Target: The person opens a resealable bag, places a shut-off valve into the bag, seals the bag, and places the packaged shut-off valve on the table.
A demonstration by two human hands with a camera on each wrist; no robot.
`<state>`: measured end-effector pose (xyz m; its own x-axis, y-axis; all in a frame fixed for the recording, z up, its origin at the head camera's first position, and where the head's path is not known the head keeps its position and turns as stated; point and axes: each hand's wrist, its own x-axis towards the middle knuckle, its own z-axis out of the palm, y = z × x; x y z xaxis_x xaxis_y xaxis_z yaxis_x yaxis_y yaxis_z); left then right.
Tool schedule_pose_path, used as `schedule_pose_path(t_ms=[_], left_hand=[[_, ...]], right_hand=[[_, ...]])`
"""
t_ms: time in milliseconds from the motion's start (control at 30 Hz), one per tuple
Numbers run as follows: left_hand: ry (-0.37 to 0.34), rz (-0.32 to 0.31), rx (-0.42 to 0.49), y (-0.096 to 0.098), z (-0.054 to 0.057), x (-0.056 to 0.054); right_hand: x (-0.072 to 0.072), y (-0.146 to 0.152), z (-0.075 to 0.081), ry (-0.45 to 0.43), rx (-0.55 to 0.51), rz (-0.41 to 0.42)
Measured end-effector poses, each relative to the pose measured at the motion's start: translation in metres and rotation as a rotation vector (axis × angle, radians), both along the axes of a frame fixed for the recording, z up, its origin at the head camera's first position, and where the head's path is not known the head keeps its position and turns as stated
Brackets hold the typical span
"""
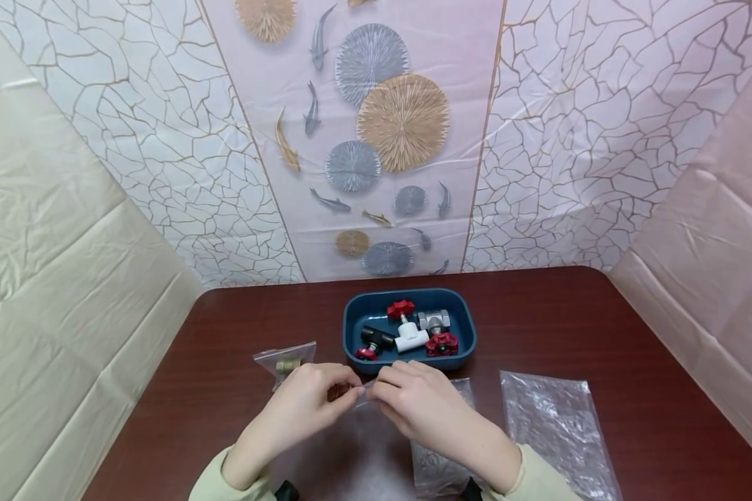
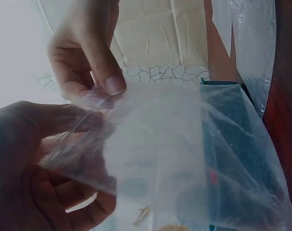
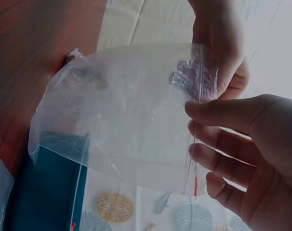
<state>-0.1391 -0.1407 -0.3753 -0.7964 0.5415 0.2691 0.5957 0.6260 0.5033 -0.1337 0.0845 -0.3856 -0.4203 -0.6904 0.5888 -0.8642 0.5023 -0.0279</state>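
A clear zip-lock bag [image 3: 131,110] hangs between my two hands, its zip edge held up and its body draped below in front of the tray. My left hand [image 1: 318,398] pinches one end of the zip edge between thumb and fingers. At the other side of the same edge, my right hand [image 1: 421,402] pinches the film with its thumb [image 3: 218,113] against the fingers. No contents show inside the bag in the left wrist view. Just beyond my hands stands a blue tray [image 1: 348,327].
In the tray lie a white valve [image 1: 411,337], a black valve [image 1: 378,339] and a metal valve [image 1: 435,321], with red handwheels. Left of it, a small zip bag holds a brass fitting [image 1: 288,364]. Clear plastic bags [image 1: 554,424] lie flat on the right.
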Motion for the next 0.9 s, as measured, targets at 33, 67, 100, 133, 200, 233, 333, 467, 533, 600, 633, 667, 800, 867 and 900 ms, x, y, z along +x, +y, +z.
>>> schedule_pose_path(t_ms=[33, 67, 100, 133, 200, 233, 333, 467, 533, 600, 633, 667, 800, 867, 900], left_hand=[[-0.009, -0.007, -0.007, 0.0, 0.0, 0.0], [-0.02, -0.016, -0.013, 0.001, 0.0, 0.0], [-0.028, -0.022, -0.019, 0.001, 0.001, 0.001], [-0.032, -0.027, -0.026, 0.001, 0.001, 0.001], [-0.039, -0.019, -0.036, 0.001, 0.001, 0.001], [-0.038, -0.01, -0.038, 0.001, 0.002, 0.001], [0.007, 0.045, -0.047, -0.002, 0.003, -0.001], [0.075, 0.155, -0.009, -0.011, 0.01, -0.003], [0.112, 0.22, 0.034, -0.017, 0.016, -0.004], [0.157, 0.272, 0.078, -0.02, 0.022, -0.004], [0.181, 0.29, 0.096, -0.021, 0.024, -0.004], [0.208, 0.302, 0.108, -0.022, 0.026, -0.003], [0.303, 0.303, 0.127, -0.022, 0.03, -0.001], [0.339, 0.3, 0.13, -0.022, 0.029, 0.001], [0.353, 0.299, 0.132, -0.022, 0.029, 0.001]], right_hand=[[0.0, 0.0, -0.001, -0.002, 0.002, -0.003], [0.0, 0.001, -0.001, -0.006, 0.004, -0.004], [0.0, 0.001, -0.001, -0.01, 0.01, -0.003], [0.0, 0.001, -0.001, -0.014, 0.017, 0.0], [0.0, 0.002, -0.001, -0.024, 0.041, 0.01], [0.001, 0.003, -0.001, -0.034, 0.053, 0.018], [0.005, 0.003, -0.002, -0.056, 0.076, 0.05], [0.014, -0.001, -0.004, -0.031, 0.079, 0.077], [0.02, -0.003, -0.005, -0.019, 0.09, 0.073], [0.025, -0.004, -0.006, -0.036, 0.1, 0.068], [0.027, -0.004, -0.006, -0.049, 0.101, 0.063], [0.029, -0.005, -0.006, -0.063, 0.101, 0.057], [0.032, -0.005, -0.006, -0.134, 0.085, 0.05], [0.033, -0.004, -0.006, -0.157, 0.088, 0.053], [0.032, -0.004, -0.006, -0.171, 0.089, 0.056]])
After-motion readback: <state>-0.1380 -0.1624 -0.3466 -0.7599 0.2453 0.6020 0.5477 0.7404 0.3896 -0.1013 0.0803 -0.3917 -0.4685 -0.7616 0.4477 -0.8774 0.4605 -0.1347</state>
